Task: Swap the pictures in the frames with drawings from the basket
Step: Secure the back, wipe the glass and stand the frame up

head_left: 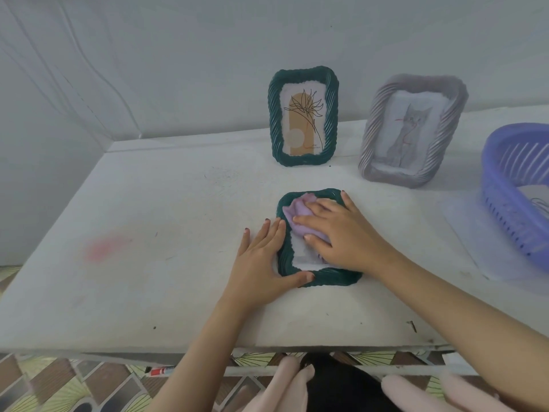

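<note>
Both hands are down on the flat green frame (326, 280), which lies near the front middle of the tabletop (148, 233). The left hand (261, 257) lies flat, fingers straight, against the frame's left side, with the thumb along its lower rim to steady it. The right hand (335, 233) presses a lilac cloth (297, 212) onto the frame's face with spread fingers. Neither hand curls round anything.

At the back are the standing green frame (274, 114) with a plant print and a grey frame (371, 138) with a cat picture. The purple basket (499, 179) at the right holds a drawing (534, 197).

The flat frame looks light and stiff, and its ribbed rim should give good purchase. Its face, if glazed, is likely slippery and fragile, so it is best taken by the long edges rather than the middle.
</note>
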